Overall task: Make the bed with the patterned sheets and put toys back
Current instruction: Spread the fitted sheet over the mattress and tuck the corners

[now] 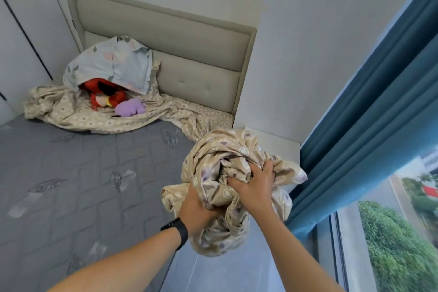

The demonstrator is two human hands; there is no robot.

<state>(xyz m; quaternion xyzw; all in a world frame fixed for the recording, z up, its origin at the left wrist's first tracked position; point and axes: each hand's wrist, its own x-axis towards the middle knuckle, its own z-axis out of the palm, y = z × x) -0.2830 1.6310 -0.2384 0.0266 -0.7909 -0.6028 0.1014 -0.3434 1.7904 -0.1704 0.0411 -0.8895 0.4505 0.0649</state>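
Both hands hold a bunched beige patterned sheet above the bed's right edge. My left hand grips it from below, my right hand digs into its folds from the right. The sheet's other end lies crumpled across the head of the bare grey mattress. On that crumpled part rest a red plush toy and a purple plush toy. A pale floral pillow leans over the red toy, hiding part of it.
A padded grey headboard stands behind the pillow. A white ledge sits at the bed's right corner. Teal curtains and a window fill the right side. Cupboard doors line the left.
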